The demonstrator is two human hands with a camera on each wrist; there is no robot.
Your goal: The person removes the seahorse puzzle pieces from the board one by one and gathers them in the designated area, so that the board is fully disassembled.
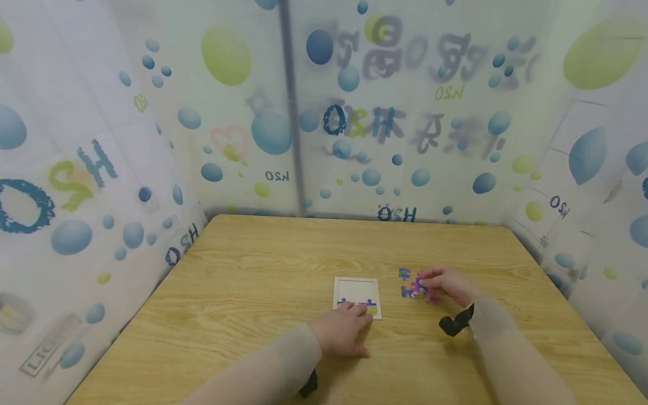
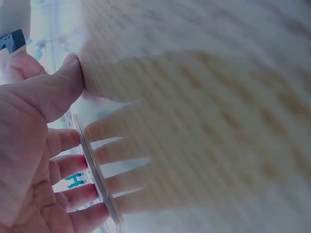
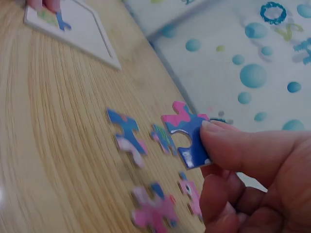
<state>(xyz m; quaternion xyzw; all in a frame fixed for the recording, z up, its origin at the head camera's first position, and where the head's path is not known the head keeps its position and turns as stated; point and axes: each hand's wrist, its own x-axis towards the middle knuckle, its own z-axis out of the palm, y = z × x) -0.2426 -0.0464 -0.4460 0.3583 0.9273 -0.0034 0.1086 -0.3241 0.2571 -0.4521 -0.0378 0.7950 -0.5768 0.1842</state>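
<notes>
Between thumb and fingers my right hand [image 1: 452,286] pinches a blue and pink puzzle piece [image 3: 187,136], lifted above several loose pieces. Among those on the table, a blue piece with a white part [image 3: 127,133] and a pink piece [image 3: 154,208] show in the right wrist view. My left hand [image 1: 344,329] lies with fingers extended over the near edge of a white puzzle tray [image 1: 356,286]. Along that edge, placed pieces [image 1: 372,309] are partly hidden by the fingers. In the left wrist view the fingertips [image 2: 87,194] touch the tray's edge.
Both hands work above a wooden table [image 1: 253,259]. Loose puzzle pieces [image 1: 404,273] lie to the right of the tray. Printed curtain walls [image 1: 243,169] with blue and green drops stand behind and on both sides.
</notes>
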